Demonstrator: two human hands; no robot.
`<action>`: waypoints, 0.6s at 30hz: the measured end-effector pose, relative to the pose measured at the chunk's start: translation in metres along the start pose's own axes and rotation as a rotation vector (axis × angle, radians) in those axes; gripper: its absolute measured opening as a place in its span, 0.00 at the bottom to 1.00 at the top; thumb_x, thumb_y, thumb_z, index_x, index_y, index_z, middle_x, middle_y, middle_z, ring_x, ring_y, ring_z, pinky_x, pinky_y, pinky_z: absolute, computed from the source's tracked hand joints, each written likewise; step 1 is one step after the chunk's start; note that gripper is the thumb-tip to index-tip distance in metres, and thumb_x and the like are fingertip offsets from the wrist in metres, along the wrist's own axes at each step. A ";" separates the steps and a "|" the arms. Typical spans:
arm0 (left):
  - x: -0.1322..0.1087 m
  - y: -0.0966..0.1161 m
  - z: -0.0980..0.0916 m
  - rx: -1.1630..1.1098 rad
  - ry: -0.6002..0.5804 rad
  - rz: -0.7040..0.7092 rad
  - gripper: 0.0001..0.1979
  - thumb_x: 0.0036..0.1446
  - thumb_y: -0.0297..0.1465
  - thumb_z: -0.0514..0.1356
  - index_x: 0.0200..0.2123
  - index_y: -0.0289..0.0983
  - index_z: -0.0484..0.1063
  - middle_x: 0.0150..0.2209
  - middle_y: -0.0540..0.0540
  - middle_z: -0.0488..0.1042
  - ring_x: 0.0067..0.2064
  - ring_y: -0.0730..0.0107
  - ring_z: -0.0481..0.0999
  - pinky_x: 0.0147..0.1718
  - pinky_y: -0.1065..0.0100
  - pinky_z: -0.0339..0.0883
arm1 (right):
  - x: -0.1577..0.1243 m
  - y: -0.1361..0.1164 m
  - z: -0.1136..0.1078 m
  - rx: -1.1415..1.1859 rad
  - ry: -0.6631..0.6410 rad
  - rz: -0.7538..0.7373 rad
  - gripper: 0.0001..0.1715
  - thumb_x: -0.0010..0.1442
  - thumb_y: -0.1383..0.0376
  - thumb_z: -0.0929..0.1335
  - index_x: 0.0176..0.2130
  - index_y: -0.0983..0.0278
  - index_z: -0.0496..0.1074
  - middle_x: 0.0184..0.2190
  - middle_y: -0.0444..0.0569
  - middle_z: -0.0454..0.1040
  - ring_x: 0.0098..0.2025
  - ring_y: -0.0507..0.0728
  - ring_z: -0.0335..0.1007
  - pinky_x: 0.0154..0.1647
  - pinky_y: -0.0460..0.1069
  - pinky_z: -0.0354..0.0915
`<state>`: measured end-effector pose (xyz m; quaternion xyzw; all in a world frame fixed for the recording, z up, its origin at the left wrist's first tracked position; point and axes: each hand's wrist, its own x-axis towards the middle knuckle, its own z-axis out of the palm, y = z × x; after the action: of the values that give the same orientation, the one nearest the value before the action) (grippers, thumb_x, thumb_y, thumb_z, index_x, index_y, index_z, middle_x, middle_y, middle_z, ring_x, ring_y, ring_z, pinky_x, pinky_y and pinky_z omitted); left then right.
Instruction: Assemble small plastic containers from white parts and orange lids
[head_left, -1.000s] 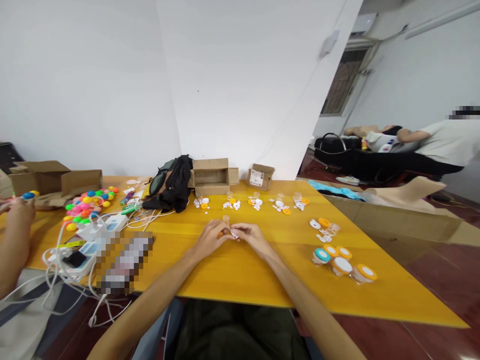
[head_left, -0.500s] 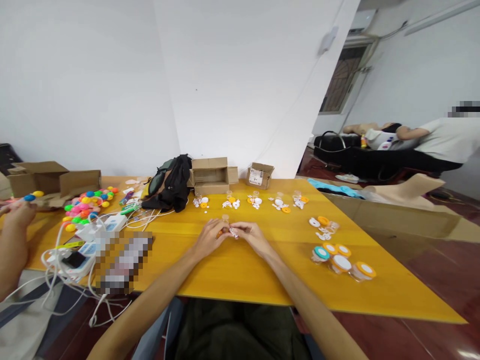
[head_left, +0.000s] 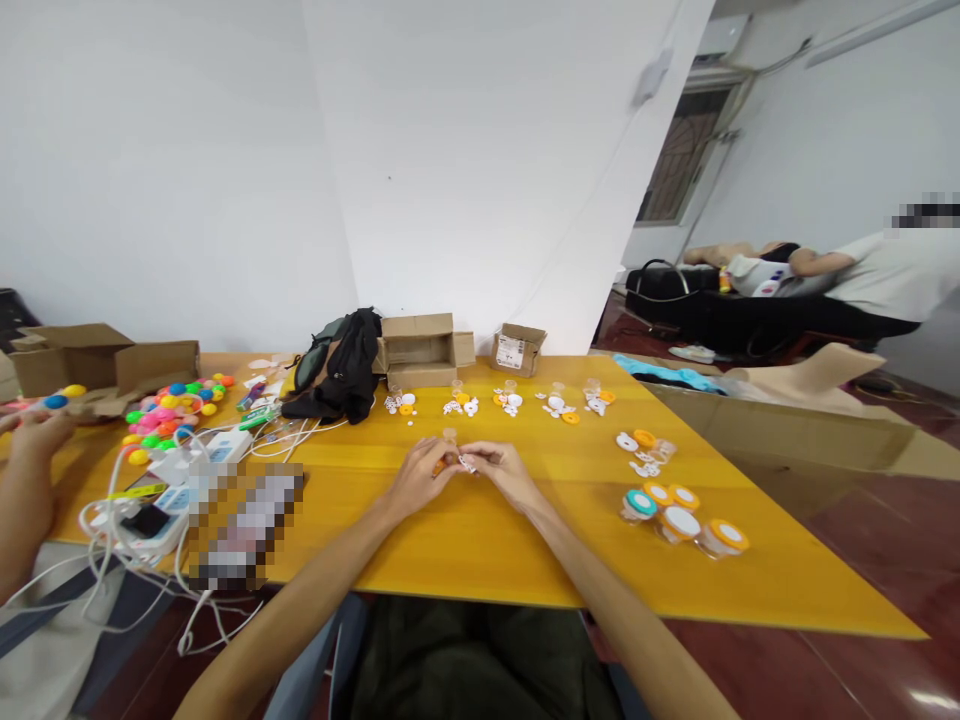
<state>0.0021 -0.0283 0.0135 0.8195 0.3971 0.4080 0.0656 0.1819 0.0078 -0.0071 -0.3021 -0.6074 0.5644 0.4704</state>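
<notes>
Over the middle of the yellow table, my left hand (head_left: 421, 472) and my right hand (head_left: 504, 472) meet fingertip to fingertip. Both are closed on a small white plastic piece (head_left: 468, 463) with dark holes or marks, its exact kind too small to tell. Part of an orange piece (head_left: 439, 467) shows at my left fingers; whether it is gripped or lies beneath them I cannot tell. Just beyond the hands stands a small clear cup (head_left: 450, 436). A row of similar clear cups (head_left: 558, 390) with white pieces (head_left: 471, 406) and orange rings (head_left: 570, 418) lies farther back.
Lidded jars (head_left: 681, 523), one teal-topped (head_left: 639, 505), stand at right. Open cardboard boxes (head_left: 420, 350) and a black bag (head_left: 341, 370) line the back. Left are power strips with cables (head_left: 169, 515), a phone (head_left: 251, 525), colourful balls (head_left: 169, 415) and another person's hand (head_left: 37, 440).
My hands stay together in the same place, with the white piece turned slightly between the fingers. The view has shifted slightly. At far left, the other person's hand has moved a little.
</notes>
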 end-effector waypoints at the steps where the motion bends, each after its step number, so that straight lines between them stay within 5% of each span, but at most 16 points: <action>1: 0.000 0.001 0.000 -0.020 -0.002 -0.026 0.06 0.63 0.35 0.58 0.36 0.40 0.72 0.31 0.49 0.75 0.35 0.67 0.74 0.41 0.66 0.67 | 0.000 -0.001 0.000 -0.002 0.000 0.000 0.21 0.44 0.48 0.76 0.33 0.60 0.81 0.30 0.47 0.81 0.30 0.55 0.72 0.34 0.50 0.68; 18: 0.005 0.006 0.000 -0.236 0.034 -0.220 0.03 0.57 0.30 0.61 0.36 0.38 0.73 0.30 0.50 0.75 0.33 0.69 0.73 0.37 0.68 0.68 | 0.000 -0.010 0.002 0.024 -0.033 -0.041 0.23 0.44 0.48 0.77 0.37 0.59 0.80 0.38 0.50 0.82 0.41 0.60 0.77 0.49 0.57 0.70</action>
<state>0.0077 -0.0286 0.0189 0.7507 0.4346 0.4559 0.1991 0.1815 0.0047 0.0025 -0.2745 -0.6143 0.5667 0.4756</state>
